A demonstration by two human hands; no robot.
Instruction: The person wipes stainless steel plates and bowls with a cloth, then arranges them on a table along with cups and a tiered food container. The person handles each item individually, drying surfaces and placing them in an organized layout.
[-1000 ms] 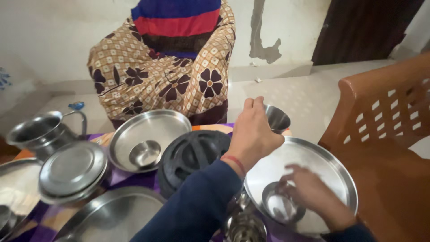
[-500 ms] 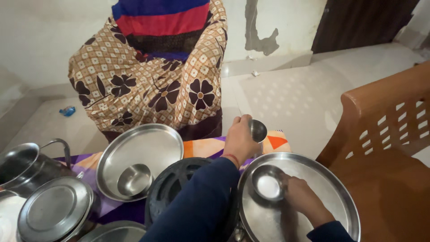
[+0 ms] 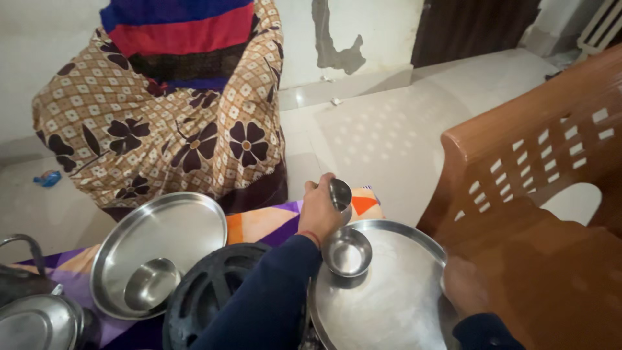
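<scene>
My left hand (image 3: 322,212) is closed around a small steel tumbler (image 3: 339,194) at the far edge of a large round steel plate (image 3: 389,304). A small steel bowl (image 3: 347,252) sits on that plate just below the tumbler. My right hand (image 3: 465,286) rests at the plate's right rim, blurred, with nothing visible in it. My dark blue left sleeve crosses a black round lid (image 3: 210,295).
A second steel plate (image 3: 172,230) holding a small bowl (image 3: 151,284) lies at left, with a steel lid (image 3: 35,324) at the lower left. A person in a patterned cloth (image 3: 175,123) sits opposite. An orange plastic chair (image 3: 538,214) stands at right.
My right hand let go of the small bowl and drew back to the plate's right rim. The left hand brought the tumbler down near the plate's far edge. The view shifted right.
</scene>
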